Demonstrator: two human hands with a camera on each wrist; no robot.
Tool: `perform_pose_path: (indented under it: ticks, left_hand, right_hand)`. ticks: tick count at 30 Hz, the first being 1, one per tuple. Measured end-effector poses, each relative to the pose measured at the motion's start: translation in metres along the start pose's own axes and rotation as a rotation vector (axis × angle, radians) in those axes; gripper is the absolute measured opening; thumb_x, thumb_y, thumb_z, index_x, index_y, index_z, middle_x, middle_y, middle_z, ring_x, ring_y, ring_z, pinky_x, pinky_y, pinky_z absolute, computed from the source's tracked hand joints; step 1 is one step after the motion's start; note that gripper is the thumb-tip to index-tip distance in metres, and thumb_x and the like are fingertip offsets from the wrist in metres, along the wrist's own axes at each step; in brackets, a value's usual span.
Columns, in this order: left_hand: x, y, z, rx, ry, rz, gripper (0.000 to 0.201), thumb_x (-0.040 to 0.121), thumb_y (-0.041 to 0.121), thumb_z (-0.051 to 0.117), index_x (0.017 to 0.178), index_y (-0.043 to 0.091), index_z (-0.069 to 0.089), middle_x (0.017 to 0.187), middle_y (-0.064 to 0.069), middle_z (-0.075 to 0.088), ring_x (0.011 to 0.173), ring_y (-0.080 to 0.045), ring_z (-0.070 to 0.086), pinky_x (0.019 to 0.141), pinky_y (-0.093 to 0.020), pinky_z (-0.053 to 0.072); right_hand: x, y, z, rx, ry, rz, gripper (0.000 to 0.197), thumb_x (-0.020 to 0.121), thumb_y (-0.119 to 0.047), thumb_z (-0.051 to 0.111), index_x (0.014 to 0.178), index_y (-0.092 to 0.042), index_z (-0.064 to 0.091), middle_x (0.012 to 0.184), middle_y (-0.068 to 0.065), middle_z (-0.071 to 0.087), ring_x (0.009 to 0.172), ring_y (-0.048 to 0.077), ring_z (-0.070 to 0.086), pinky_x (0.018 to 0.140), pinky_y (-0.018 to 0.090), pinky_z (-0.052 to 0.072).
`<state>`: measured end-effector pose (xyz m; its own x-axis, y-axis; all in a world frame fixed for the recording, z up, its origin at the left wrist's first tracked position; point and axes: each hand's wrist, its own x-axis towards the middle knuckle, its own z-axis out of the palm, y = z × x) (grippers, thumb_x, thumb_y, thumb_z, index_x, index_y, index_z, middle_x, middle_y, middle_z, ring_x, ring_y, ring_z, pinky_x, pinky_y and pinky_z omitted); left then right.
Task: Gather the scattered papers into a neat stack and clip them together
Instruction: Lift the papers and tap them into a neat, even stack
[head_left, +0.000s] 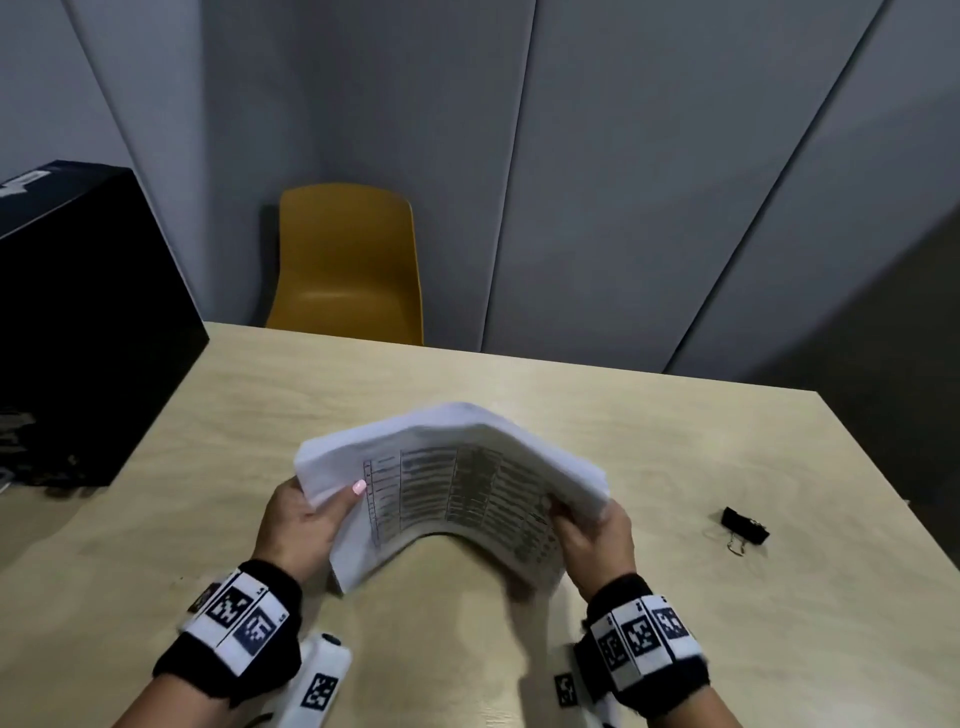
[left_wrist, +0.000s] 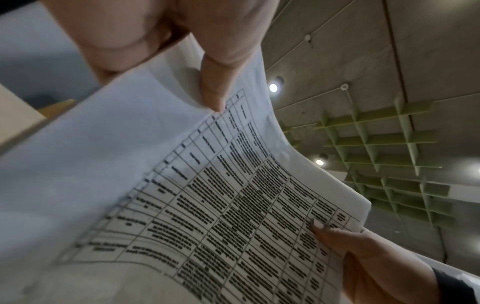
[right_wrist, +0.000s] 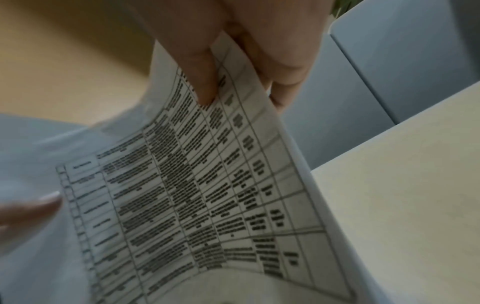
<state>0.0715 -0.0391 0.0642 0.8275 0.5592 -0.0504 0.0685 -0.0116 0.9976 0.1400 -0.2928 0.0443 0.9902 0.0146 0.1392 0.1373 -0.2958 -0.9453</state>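
Note:
A stack of white papers (head_left: 452, 478) with a printed table on the near sheet is held above the wooden table (head_left: 623, 431), bowed upward in the middle. My left hand (head_left: 306, 514) grips its left edge, thumb on the printed side. My right hand (head_left: 592, 530) grips the right edge. The left wrist view shows the papers (left_wrist: 207, 195) with my left thumb (left_wrist: 211, 90) pressed on them and the right hand (left_wrist: 363, 246) at the far edge. The right wrist view shows the printed sheet (right_wrist: 207, 185) pinched by my right hand (right_wrist: 233, 72). A black binder clip (head_left: 744, 526) lies on the table to the right.
A yellow chair (head_left: 345, 265) stands behind the table's far edge. A black box (head_left: 78, 322) sits at the table's left side. Grey wall panels rise behind. Both wrists wear black bands with white marker tags.

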Motion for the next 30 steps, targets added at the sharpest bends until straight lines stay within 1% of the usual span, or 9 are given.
perform_pose_path:
  ticks: [3, 7, 10, 14, 18, 21, 23, 26, 30]
  left_hand:
    - [0.006, 0.004, -0.006, -0.032, 0.023, 0.071, 0.018, 0.076, -0.003, 0.066, 0.081, 0.015, 0.064, 0.073, 0.006, 0.069, 0.053, 0.012, 0.061, 0.051, -0.003, 0.045]
    - [0.008, -0.009, -0.025, 0.039, -0.096, 0.008, 0.024, 0.07, -0.006, 0.071, 0.087, 0.01, 0.065, 0.085, 0.003, 0.067, 0.064, -0.004, 0.066, 0.054, -0.007, 0.049]
    - [-0.005, -0.019, -0.023, 0.07, -0.085, -0.046, 0.024, 0.073, -0.006, 0.07, 0.077, 0.016, 0.062, 0.074, 0.012, 0.064, 0.067, -0.011, 0.062, 0.05, -0.002, 0.044]
    - [-0.009, -0.02, -0.017, 0.038, -0.033, -0.028, 0.027, 0.077, -0.005, 0.065, 0.072, 0.021, 0.059, 0.049, 0.025, 0.063, 0.055, 0.007, 0.061, 0.048, -0.001, 0.043]
    - [-0.015, -0.02, -0.014, 0.021, -0.055, -0.07, 0.028, 0.075, -0.006, 0.067, 0.07, 0.02, 0.058, 0.049, 0.017, 0.065, 0.06, -0.002, 0.062, 0.045, -0.002, 0.043]
    - [-0.02, -0.02, -0.01, 0.003, -0.035, -0.095, 0.022, 0.078, -0.003, 0.065, 0.071, 0.016, 0.057, 0.052, 0.011, 0.067, 0.05, 0.001, 0.061, 0.041, -0.004, 0.042]
    - [-0.02, -0.018, -0.01, 0.002, -0.001, -0.069, 0.017, 0.079, 0.001, 0.066, 0.072, 0.015, 0.059, 0.057, 0.012, 0.067, 0.06, -0.012, 0.061, 0.04, -0.005, 0.041]
    - [-0.016, -0.019, -0.013, 0.011, 0.023, -0.084, 0.014, 0.076, 0.002, 0.069, 0.079, 0.012, 0.06, 0.068, 0.006, 0.063, 0.068, -0.016, 0.056, 0.036, -0.008, 0.041]
    - [-0.019, -0.034, -0.011, 0.031, -0.065, -0.155, 0.024, 0.073, -0.003, 0.071, 0.075, 0.017, 0.059, 0.057, 0.014, 0.067, 0.069, -0.016, 0.062, 0.056, -0.02, 0.049]
  right_hand:
    - [0.0, -0.002, 0.002, 0.109, 0.026, -0.024, 0.009, 0.076, -0.001, 0.068, 0.08, -0.008, 0.067, 0.069, 0.0, 0.07, 0.065, 0.006, 0.062, 0.064, 0.025, 0.054]
    - [-0.006, 0.004, -0.007, 0.204, -0.087, -0.001, 0.03, 0.068, 0.007, 0.07, 0.087, -0.016, 0.064, 0.073, -0.014, 0.073, 0.073, -0.002, 0.066, 0.068, 0.015, 0.052]
    - [-0.015, 0.009, -0.003, 0.194, -0.187, 0.101, 0.045, 0.071, 0.016, 0.066, 0.079, -0.028, 0.063, 0.068, -0.023, 0.072, 0.072, -0.007, 0.066, 0.066, 0.012, 0.053]
    - [-0.015, 0.009, 0.002, 0.178, -0.139, 0.116, 0.054, 0.071, 0.021, 0.061, 0.062, -0.031, 0.072, 0.062, -0.022, 0.07, 0.067, -0.007, 0.066, 0.065, 0.013, 0.054]
    - [-0.015, 0.009, 0.003, 0.173, -0.188, 0.162, 0.046, 0.072, 0.017, 0.065, 0.072, -0.029, 0.061, 0.057, -0.02, 0.069, 0.063, -0.009, 0.064, 0.063, 0.011, 0.052]
    - [-0.016, 0.011, 0.004, 0.096, -0.174, 0.199, 0.046, 0.07, 0.013, 0.068, 0.066, -0.032, 0.058, 0.058, -0.017, 0.065, 0.059, -0.011, 0.062, 0.068, 0.025, 0.05]
    - [-0.014, 0.011, 0.004, 0.095, -0.122, 0.198, 0.044, 0.071, 0.012, 0.068, 0.062, -0.03, 0.061, 0.053, -0.017, 0.066, 0.061, -0.002, 0.064, 0.067, 0.03, 0.052]
    - [-0.014, 0.011, 0.005, 0.171, -0.115, 0.17, 0.043, 0.072, 0.013, 0.067, 0.073, -0.03, 0.063, 0.06, -0.019, 0.07, 0.066, -0.002, 0.067, 0.062, 0.017, 0.055]
    - [-0.022, 0.021, 0.009, 0.152, -0.204, 0.284, 0.039, 0.072, 0.011, 0.068, 0.072, -0.028, 0.061, 0.054, -0.022, 0.065, 0.059, -0.008, 0.064, 0.055, 0.009, 0.051]
